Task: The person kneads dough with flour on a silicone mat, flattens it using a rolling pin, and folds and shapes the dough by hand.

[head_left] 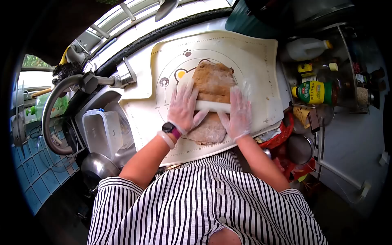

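A brown, flour-dusted slab of dough (214, 81) lies on a cream silicone mat (253, 61) with printed rings and marks. Across it sits a white rolling pin (213, 106), with more dough (207, 130) showing on my side of it. My left hand (182, 105), in a clear plastic glove, rests on the pin's left end, fingers stretched out and thumb pointing inward. On the right end lies my right hand (237, 116), gloved alike, its fingers also straight and flat. Both palms cover the pin's ends.
Left of the mat, a clear plastic container (100, 132) stands in the sink beside a curved faucet (61, 110) and a metal bowl (98, 167). Bottles, including one with a green and yellow label (313, 92), fill a rack at right. A red bag (281, 132) sits below it.
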`<state>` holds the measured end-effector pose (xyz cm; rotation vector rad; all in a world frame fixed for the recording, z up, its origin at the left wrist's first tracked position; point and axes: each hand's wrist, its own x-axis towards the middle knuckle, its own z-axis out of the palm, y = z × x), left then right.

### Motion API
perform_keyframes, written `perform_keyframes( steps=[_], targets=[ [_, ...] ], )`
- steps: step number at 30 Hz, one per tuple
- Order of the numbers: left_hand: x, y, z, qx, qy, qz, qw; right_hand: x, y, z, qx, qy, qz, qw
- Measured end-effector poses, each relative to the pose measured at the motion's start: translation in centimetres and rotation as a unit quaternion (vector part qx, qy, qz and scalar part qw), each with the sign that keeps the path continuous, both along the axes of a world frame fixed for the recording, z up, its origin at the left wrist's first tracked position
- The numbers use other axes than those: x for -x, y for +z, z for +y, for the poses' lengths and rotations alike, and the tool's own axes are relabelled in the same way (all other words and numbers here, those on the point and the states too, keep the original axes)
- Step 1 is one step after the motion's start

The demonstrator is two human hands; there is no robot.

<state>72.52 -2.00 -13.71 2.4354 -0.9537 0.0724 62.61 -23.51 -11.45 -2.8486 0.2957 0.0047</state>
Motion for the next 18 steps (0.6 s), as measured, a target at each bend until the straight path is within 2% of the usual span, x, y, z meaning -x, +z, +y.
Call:
perform_keyframes(
  steps=[2, 3, 5, 8, 9, 11, 13, 14, 15, 18],
  targets=[
    [-3.6, 1.6, -1.5, 0.023, -0.009, -0.035, 0.999, -3.4, -0.6, -1.2, 0.038, -0.013, 0.003, 0.999],
    [-5.4, 0.9, -3.2, -0.022, 0.022, -0.028, 0.999, -5.4, -1.1, -1.9, 0.037, -0.011, 0.006, 0.999],
    [-9.1, 0.7, -5.5, -0.022, 0.066, -0.018, 0.997, -9.6, -2.1, -3.2, 0.097, -0.028, -0.04, 0.994],
    [-12.2, -0.9, -6.6, -0.033, 0.054, -0.048, 0.997, -12.8, -3.1, -4.8, 0.045, -0.033, -0.065, 0.996],
    [-12.7, -0.5, -6.7, -0.027, 0.052, -0.011, 0.998, -12.7, -2.8, -4.6, 0.042, -0.035, -0.056, 0.997],
    [-12.9, 0.8, -7.1, -0.076, 0.081, 0.088, 0.99, -13.8, 0.0, -4.1, 0.041, -0.063, 0.058, 0.996],
    [-11.2, -0.5, -6.1, -0.034, 0.08, -0.035, 0.996, -12.3, 1.0, -2.7, 0.026, -0.07, 0.09, 0.993],
    [-9.4, -0.1, -5.4, 0.016, 0.084, -0.024, 0.996, -10.2, -0.6, -1.9, 0.073, -0.045, 0.001, 0.996],
    [-7.3, -0.4, -4.4, -0.002, 0.062, -0.034, 0.998, -8.4, -1.8, -1.4, 0.12, -0.023, -0.088, 0.988],
    [-4.8, -0.1, -3.3, -0.024, -0.003, -0.014, 1.0, -5.6, -2.3, -0.5, 0.094, 0.021, -0.09, 0.991]
  ],
)
